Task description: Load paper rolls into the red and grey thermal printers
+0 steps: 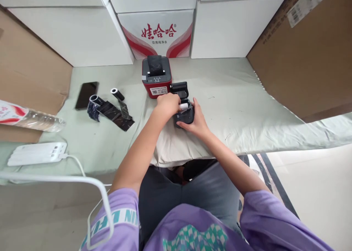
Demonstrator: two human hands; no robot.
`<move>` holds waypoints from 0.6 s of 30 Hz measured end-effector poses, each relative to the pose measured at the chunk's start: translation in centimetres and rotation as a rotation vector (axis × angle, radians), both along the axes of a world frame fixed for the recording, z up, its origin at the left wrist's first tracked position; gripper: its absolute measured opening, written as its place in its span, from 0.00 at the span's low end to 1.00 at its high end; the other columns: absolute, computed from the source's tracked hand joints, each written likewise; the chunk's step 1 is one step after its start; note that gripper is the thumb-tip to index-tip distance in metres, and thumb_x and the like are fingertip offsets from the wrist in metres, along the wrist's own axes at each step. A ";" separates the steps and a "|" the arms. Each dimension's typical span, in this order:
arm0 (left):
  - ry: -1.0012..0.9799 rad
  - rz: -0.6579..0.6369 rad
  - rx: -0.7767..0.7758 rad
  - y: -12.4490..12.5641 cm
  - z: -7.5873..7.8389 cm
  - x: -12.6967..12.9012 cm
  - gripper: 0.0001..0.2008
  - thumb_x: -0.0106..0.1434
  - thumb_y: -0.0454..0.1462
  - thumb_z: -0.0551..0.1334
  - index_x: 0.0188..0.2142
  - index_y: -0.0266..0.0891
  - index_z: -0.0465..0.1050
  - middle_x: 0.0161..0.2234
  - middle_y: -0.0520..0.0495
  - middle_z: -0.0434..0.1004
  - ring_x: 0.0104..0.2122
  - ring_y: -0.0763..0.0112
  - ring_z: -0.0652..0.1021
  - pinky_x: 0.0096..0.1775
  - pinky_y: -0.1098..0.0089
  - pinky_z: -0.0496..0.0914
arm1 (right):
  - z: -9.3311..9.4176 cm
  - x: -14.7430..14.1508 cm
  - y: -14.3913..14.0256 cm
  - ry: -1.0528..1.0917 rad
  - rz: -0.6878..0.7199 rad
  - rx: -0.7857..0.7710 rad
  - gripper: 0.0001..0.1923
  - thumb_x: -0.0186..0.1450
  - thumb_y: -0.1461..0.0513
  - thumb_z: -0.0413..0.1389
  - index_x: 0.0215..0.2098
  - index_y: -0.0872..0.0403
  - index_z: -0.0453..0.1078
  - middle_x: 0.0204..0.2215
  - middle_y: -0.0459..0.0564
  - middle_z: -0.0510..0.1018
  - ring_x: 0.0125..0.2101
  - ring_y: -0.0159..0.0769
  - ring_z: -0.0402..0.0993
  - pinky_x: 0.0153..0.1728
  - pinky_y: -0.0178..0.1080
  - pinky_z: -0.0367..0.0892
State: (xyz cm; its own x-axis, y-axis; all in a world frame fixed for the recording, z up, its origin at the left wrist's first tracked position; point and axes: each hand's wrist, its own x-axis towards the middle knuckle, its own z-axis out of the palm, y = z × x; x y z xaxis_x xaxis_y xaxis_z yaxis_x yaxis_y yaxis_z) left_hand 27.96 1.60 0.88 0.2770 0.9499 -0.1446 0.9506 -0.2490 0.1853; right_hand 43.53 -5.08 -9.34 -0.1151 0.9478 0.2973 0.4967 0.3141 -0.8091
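A small black label printer (184,116) stands in front of me with its lid (180,86) tipped up at the back. My right hand (198,122) is closed around its right side, thumb across the front. From the left, my left hand (168,105) reaches in with curled fingers at a small white paper roll (183,106), which lies at the printer's compartment. My left fingertips are partly hidden. Right behind sits a red and black printer (156,76), a black strip sticking up from its top.
On the left lie a phone (87,95), black rolls with unwound black strip (114,115), a small black roll (117,94), a white power bank (37,153) with a cable, and wrapped bottles (30,117). White boxes (162,34) and a brown carton (305,53) border the cloth-covered table (236,108).
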 end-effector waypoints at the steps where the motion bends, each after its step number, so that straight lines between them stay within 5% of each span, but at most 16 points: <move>1: 0.034 0.010 -0.015 0.1 0.2 0.5 0.08 0.55 0.38 0.71 0.37 0.42 0.86 0.33 0.37 0.84 0.37 0.49 0.81 0.39 0.58 0.69 | 0.0 0.0 0.1 -0.001 -0.005 0.002 0.70 0.51 0.37 0.68 0.77 0.52 0.35 0.66 0.66 0.62 0.67 0.64 0.59 0.67 0.65 0.56; 6: -0.115 -0.031 0.022 -0.2 1.0 -0.3 0.09 0.56 0.42 0.71 0.36 0.44 0.86 0.36 0.41 0.83 0.41 0.50 0.81 0.43 0.56 0.71 | -0.1 0.0 0.2 0.024 -0.033 -0.014 0.71 0.49 0.37 0.69 0.76 0.53 0.39 0.65 0.67 0.62 0.66 0.65 0.60 0.67 0.66 0.57; 11: -0.618 -0.017 0.105 -2.9 1.9 -6.5 0.15 0.56 0.45 0.70 0.42 0.42 0.80 0.43 0.47 0.79 0.40 0.61 0.79 0.44 0.63 0.73 | 0.0 0.0 0.0 0.047 0.004 -0.018 0.69 0.51 0.38 0.68 0.76 0.54 0.37 0.66 0.67 0.61 0.66 0.63 0.61 0.67 0.65 0.57; 15: -0.923 0.263 0.209 -6.4 1.3 -14.8 0.16 0.57 0.46 0.71 0.42 0.45 0.73 0.38 0.52 0.78 0.35 0.70 0.76 0.37 0.70 0.71 | 0.3 -0.2 -0.1 0.017 -0.024 -0.052 0.69 0.52 0.40 0.69 0.76 0.53 0.36 0.67 0.67 0.60 0.68 0.62 0.58 0.69 0.64 0.54; 18: -1.075 0.580 0.527 -8.3 0.2 -21.7 0.15 0.51 0.43 0.73 0.36 0.44 0.74 0.32 0.57 0.76 0.33 0.72 0.73 0.37 0.72 0.69 | 0.4 -0.3 -0.1 0.027 -0.023 -0.060 0.69 0.52 0.42 0.70 0.77 0.51 0.36 0.67 0.66 0.60 0.68 0.61 0.57 0.69 0.64 0.53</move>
